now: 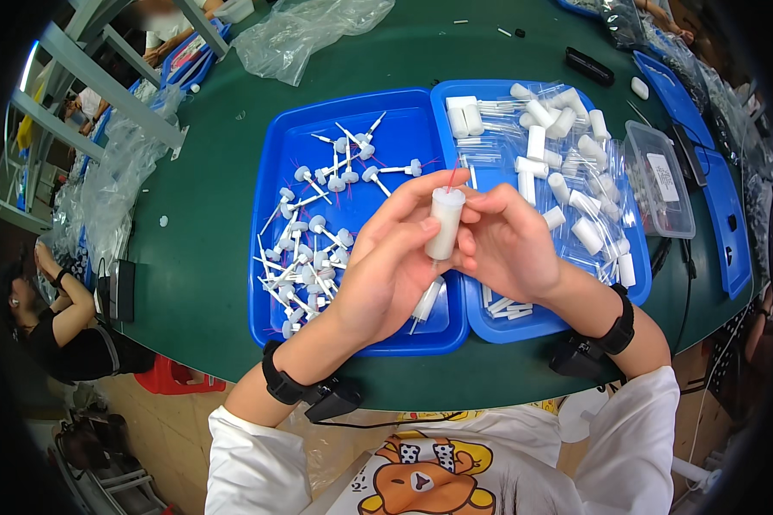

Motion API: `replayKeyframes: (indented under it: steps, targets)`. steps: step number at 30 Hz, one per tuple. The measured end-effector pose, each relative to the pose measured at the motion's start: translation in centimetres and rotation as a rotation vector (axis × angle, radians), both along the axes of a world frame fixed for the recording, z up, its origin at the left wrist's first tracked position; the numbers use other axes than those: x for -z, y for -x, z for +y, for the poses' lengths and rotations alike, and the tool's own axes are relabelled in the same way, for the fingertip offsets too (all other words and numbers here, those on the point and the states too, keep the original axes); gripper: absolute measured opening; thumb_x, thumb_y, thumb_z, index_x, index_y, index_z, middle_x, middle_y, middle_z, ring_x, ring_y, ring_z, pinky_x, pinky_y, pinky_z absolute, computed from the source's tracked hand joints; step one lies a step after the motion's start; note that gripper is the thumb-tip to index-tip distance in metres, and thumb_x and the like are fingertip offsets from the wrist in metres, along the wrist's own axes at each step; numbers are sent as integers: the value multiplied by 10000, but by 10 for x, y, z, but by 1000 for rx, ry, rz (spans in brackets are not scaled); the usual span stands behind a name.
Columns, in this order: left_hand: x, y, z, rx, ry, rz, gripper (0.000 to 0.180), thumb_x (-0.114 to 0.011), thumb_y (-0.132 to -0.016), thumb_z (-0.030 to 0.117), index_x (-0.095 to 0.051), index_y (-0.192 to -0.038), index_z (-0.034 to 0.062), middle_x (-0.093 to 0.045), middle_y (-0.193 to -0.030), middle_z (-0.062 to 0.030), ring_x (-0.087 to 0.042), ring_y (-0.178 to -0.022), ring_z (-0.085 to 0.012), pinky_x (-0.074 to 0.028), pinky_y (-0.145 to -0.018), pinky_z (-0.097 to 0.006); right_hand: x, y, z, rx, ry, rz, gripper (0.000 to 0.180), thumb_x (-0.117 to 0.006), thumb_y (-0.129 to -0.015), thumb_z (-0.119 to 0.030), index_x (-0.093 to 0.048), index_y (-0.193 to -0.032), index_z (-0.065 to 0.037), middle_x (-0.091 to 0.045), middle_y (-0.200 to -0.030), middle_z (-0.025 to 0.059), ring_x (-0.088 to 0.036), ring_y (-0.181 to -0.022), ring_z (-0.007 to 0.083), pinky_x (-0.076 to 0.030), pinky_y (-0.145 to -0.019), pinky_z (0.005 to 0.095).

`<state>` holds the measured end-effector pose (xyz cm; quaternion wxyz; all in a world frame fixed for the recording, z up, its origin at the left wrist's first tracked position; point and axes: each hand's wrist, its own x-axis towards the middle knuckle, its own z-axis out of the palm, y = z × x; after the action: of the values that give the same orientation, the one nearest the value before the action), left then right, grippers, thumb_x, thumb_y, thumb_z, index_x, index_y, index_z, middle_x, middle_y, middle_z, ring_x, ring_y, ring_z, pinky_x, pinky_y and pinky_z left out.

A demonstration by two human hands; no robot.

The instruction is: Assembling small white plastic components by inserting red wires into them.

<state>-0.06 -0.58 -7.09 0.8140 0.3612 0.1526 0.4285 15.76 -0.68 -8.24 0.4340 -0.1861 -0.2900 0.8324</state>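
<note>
My left hand [391, 257] is wrapped around an upright white cylinder [443, 233], thumb along its near left side. The cylinder has a pale round cap, and thin red wires stick up from its top. From the right, my right hand [520, 240] closes its fingers against the same cylinder near the cap; its fingertips are partly hidden. Below my hands another white cylinder in a clear sleeve [428, 302] lies in the dark blue tray [361, 112]. Many white sticks with grey round caps and red wires [318, 257] lie scattered in that tray.
A lighter blue tray [489, 330] on the right holds many white foam cylinders [586, 232] and clear tubes. Beside it stand a clear plastic box [661, 184] and a black case [589, 66]. Clear plastic bags [305, 34] lie at the back. Other people sit nearby.
</note>
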Motion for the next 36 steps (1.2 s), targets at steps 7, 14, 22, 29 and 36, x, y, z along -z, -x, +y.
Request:
replayKeyframes:
  steps: [7, 14, 22, 29, 36]
  targets:
    - [-1, -1, -4, -42, -79, 54, 403, -509, -892, 66, -396, -1276, 18, -505, -1122, -144, -566, -918, -172, -502, -802, -337, -9, 2, -1, -7, -23, -27, 307, -395, -910, -388, -483, -805, -113, -431, -682, -37, -381, -622, 59, -317, -578, 220]
    - [-1, -1, -3, -57, -57, 66, 387, -503, -901, 80, -405, -1270, 19, -515, -1123, -133, -572, -917, -164, -490, -815, -320, -5, 2, 3, -41, -23, -78, 303, -373, -927, -375, -498, -830, -116, -422, -647, -37, -413, -606, 62, -371, -594, 222]
    - [4, 5, 6, -414, -127, 341, 278, -423, -907, 142, -534, -1113, -8, -565, -1065, -96, -511, -1033, -167, -351, -938, -306, -3, 7, 6, 402, -115, -248, 310, -428, -937, -289, -510, -1023, -3, -561, -932, 122, -573, -903, 208, -448, -864, 358]
    - [3, 21, 13, -437, -145, 529, 290, -401, -907, 197, -565, -1059, 12, -574, -1131, -102, -509, -1078, -184, -335, -968, -319, -1, 4, 6, 403, -133, -381, 291, -413, -929, -233, -526, -1011, 23, -569, -966, 146, -563, -929, 223, -437, -867, 349]
    - [-10, 31, 26, -379, -286, 886, 223, -446, -866, 82, -570, -1045, 34, -567, -1094, -66, -526, -1028, -159, -358, -924, -296, -1, 2, 6, 423, -122, -397, 212, -466, -911, -181, -536, -972, 9, -558, -921, 119, -557, -875, 197, -438, -836, 328]
